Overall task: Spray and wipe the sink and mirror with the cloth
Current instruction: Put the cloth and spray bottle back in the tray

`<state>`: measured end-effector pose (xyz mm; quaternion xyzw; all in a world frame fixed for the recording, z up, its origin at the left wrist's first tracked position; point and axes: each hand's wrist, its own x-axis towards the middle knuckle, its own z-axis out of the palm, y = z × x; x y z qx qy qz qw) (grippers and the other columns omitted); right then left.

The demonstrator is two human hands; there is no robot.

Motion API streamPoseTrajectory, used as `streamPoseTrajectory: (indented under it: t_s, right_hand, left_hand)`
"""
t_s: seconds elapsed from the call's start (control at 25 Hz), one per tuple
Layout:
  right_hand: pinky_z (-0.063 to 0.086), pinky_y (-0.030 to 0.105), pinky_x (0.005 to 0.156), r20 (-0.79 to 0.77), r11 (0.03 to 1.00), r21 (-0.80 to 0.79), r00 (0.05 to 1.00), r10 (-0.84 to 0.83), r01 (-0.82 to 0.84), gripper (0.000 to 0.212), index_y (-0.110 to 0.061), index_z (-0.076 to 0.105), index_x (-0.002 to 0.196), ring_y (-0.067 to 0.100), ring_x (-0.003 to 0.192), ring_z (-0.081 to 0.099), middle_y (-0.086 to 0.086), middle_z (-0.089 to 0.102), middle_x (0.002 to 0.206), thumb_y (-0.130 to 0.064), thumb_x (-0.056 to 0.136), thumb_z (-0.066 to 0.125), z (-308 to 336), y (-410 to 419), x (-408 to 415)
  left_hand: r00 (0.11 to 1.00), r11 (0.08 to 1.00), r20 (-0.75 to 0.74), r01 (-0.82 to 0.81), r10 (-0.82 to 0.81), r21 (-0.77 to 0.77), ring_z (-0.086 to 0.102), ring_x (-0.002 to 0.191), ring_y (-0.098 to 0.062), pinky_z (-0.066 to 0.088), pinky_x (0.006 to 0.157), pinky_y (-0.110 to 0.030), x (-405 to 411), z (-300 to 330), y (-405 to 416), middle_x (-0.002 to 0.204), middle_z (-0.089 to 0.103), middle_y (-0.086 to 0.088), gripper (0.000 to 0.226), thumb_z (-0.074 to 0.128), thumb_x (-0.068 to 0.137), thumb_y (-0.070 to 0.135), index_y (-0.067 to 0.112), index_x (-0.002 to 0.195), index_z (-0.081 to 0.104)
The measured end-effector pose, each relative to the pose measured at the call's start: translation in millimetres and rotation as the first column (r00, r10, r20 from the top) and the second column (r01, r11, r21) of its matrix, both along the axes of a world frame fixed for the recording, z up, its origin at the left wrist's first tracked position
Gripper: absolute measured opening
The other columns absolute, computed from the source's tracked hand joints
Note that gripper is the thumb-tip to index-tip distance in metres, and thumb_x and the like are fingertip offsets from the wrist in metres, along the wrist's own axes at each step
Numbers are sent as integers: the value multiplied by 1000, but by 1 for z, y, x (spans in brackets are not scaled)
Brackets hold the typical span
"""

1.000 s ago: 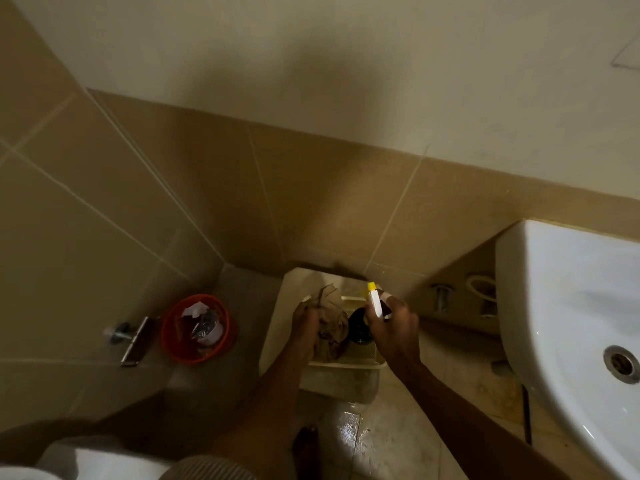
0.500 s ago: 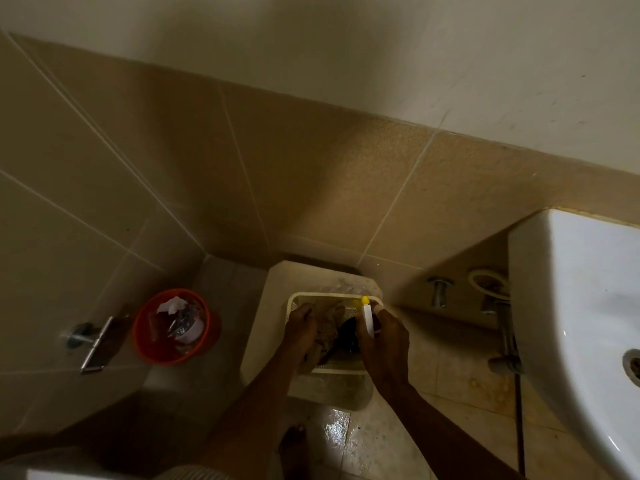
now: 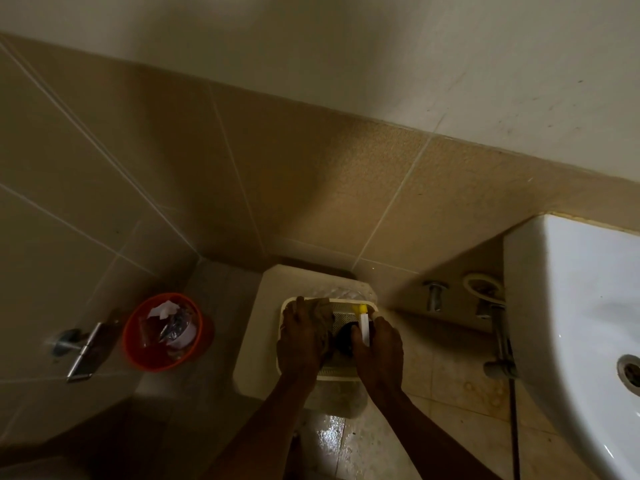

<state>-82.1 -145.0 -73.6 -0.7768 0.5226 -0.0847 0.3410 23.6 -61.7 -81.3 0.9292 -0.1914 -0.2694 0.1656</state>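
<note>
A cream plastic basket [image 3: 337,375] rests on a pale stool [image 3: 258,341] in the tiled corner. My left hand [image 3: 300,341] is inside the basket, closed on a crumpled brown cloth [image 3: 325,317]. My right hand [image 3: 379,344] grips a spray bottle [image 3: 363,325] with a white head and yellow nozzle; its dark body sits low in the basket. The white sink [image 3: 571,323] hangs on the wall at the right, its drain hole [image 3: 632,370] at the frame edge. No mirror is in view.
An orange waste bin [image 3: 136,348] holding paper and wrappers stands on the floor to the left of the stool. A metal fitting [image 3: 76,348] juts from the left tiled wall. Pipes and a valve [image 3: 433,296] sit under the sink. The floor tiles below the stool look wet.
Both hands have sunk lower into the basket with the cloth and the bottle. The camera has tilted, so the sink sits further right in view.
</note>
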Motion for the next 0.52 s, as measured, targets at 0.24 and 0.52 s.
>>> streamPoseTrajectory:
  t_s: [0.24, 0.52]
  right_hand:
    - [44, 36, 73, 17, 993, -112, 999, 31, -29, 27, -4, 68, 106, 33, 100, 58, 12, 64, 103, -23, 90, 78, 11, 5, -2]
    - [41, 40, 90, 22, 997, -74, 999, 32, -30, 63, -9, 65, 134, 32, 115, 55, 11, 62, 119, -54, 93, 50, 34, 2, -6]
  left_hand:
    - [884, 892, 121, 451, -451, 28, 58, 119, -35, 59, 77, -40, 5, -24, 15, 140, 55, -13, 80, 66, 79, 55, 12, 143, 47]
    - [832, 803, -107, 554, -544, 220, 37, 142, -36, 38, 111, -47, 19, -22, 5, 159, 29, -15, 59, 45, 102, 35, 13, 155, 28]
